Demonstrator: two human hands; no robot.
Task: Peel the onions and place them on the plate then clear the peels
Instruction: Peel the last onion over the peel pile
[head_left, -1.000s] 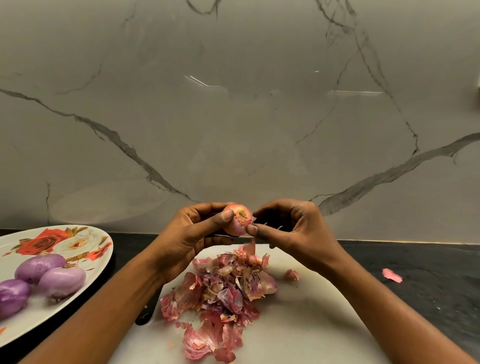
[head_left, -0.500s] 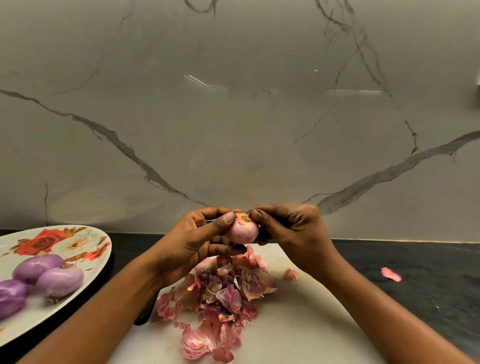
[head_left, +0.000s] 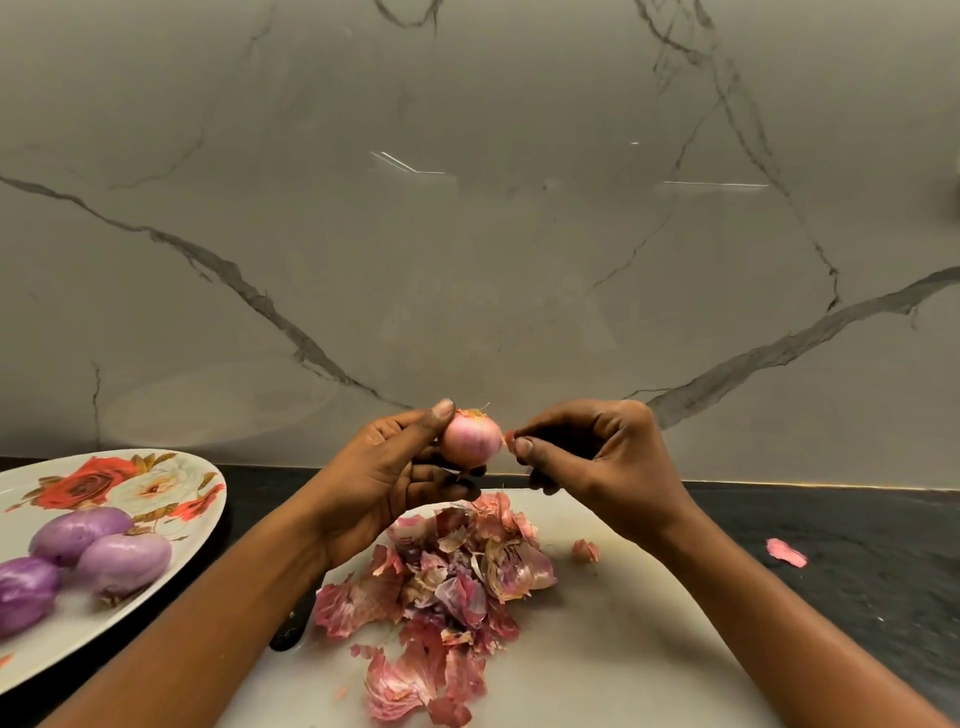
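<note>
- Gripping a small pink onion (head_left: 470, 441) with the curled fingers (head_left: 436, 415) of the left hand (head_left: 384, 483), thumb up by the rooty top.
- Pinching a tiny bit of skin (head_left: 508, 439) at the onion's side with the fingertips (head_left: 522, 446) of the right hand (head_left: 597, 462), other fingers tucked in.
- Holding that onion up in the air, above the far end of the white cutting board (head_left: 623, 649), not on the plate yet.
- Closest in: a big messy pile of pink peels (head_left: 447, 587) on the board, right under the hands, plus one small scrap (head_left: 584, 550) just beside the pile.
- Off to the left: three peeled purple onions (head_left: 78, 566) lying close together on a flowery plate (head_left: 197, 519). Done with those, by the look of it.
- Off to the right: one loose peel (head_left: 785, 552) on the black counter (head_left: 857, 597), well apart from the board.
- Farthest back: a grey marble wall (head_left: 467, 234) with dark wiggly lines.
- Best guess at what is left: pull the last dry skin off this onion, put it with the other three, then clear away every peel, the stray one too. No other unpeeled onions in sight, so likely the last one.
</note>
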